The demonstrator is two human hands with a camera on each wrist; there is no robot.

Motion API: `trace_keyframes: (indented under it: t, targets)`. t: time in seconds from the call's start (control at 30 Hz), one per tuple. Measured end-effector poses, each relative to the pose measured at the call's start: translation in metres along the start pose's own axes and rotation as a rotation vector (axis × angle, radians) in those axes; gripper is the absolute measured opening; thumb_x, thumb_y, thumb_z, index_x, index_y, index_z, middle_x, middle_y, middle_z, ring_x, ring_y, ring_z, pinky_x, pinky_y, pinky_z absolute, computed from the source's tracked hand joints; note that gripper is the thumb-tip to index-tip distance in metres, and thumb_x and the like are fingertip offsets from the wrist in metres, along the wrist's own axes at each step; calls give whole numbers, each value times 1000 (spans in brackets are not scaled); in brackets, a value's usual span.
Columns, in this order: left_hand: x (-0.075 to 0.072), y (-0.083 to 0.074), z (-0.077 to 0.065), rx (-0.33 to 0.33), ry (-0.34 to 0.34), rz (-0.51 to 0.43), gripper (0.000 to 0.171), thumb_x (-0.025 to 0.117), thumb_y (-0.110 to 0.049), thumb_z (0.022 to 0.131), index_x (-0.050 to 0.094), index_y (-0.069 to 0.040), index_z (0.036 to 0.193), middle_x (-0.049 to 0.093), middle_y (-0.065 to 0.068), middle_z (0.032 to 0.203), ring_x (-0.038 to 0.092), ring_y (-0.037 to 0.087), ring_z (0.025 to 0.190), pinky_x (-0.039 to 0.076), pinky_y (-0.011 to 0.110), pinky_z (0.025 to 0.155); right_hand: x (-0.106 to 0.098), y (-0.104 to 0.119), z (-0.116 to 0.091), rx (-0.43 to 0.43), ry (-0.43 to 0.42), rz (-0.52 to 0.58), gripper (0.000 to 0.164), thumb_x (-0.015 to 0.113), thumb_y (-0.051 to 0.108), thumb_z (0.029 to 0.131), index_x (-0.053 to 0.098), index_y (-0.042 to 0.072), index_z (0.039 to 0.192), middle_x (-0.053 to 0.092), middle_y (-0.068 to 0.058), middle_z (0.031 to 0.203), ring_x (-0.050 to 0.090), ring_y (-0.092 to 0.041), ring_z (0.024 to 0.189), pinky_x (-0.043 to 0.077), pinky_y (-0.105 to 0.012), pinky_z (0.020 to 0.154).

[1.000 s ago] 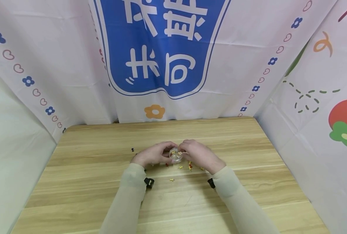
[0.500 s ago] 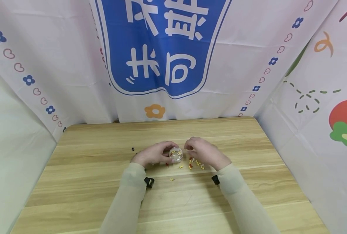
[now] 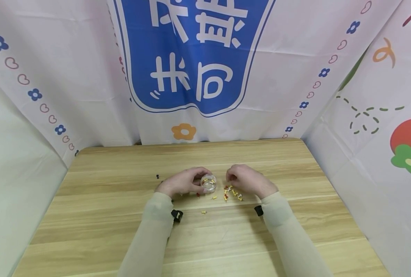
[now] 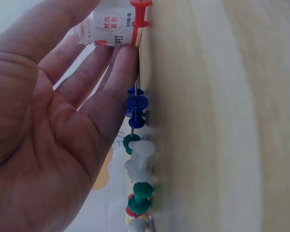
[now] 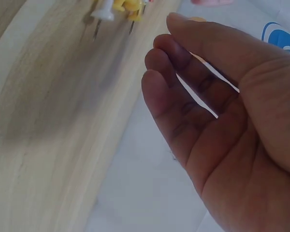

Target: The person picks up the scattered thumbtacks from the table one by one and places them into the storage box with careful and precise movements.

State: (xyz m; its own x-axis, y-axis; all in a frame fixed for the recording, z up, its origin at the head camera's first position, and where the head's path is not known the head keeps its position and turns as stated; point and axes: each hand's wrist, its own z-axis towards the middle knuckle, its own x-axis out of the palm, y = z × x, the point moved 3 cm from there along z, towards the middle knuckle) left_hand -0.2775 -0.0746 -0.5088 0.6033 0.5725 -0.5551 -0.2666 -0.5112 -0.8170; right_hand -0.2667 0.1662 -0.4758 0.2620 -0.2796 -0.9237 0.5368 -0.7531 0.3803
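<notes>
A small clear jar [image 3: 209, 184] with a printed label [image 4: 118, 21] holds a few push pins. My left hand [image 3: 182, 182] grips it from the left, thumb on the near side and fingers behind. To the right, my right hand [image 3: 249, 180] hovers by a loose cluster of red, yellow and white push pins [image 3: 234, 193]. Its fingers [image 5: 157, 92] are loosely bent, thumb apart, with nothing visible between them. In the right wrist view, a white push pin [image 5: 104, 9] and yellow push pins [image 5: 129, 6] lie beyond the fingertips.
Beside the left palm lie a blue push pin [image 4: 136, 108], a white push pin [image 4: 141, 159] and a green push pin [image 4: 140, 198]. A lone yellow push pin [image 3: 203, 212] is nearer the front of the wooden table [image 3: 98, 231]. A printed curtain [image 3: 261, 127] hangs behind.
My right hand has moved away from the jar's mouth, rightward to the push pin cluster, uncovering more of it. My left hand stays in place with the jar.
</notes>
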Motion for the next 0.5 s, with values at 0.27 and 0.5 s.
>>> trace_keyframes:
  t: [0.27,0.5]
  targets:
    - [0,0,0,-4,0,-9,58,82,-22,89,58,-20,142,62,-2,138,56,15,126,44,40,108,4,-4,0,-19,46,-11,14,73,3,89,74,17,89,71,6,95,63,-10,86,55,-32,81]
    - [0,-1,0,0,-2,-18,58,82,-21,89,58,-19,142,63,0,138,57,17,125,44,41,107,7,-6,1,-10,62,-22,11,75,6,91,75,17,88,71,7,94,63,-9,85,55,-31,80]
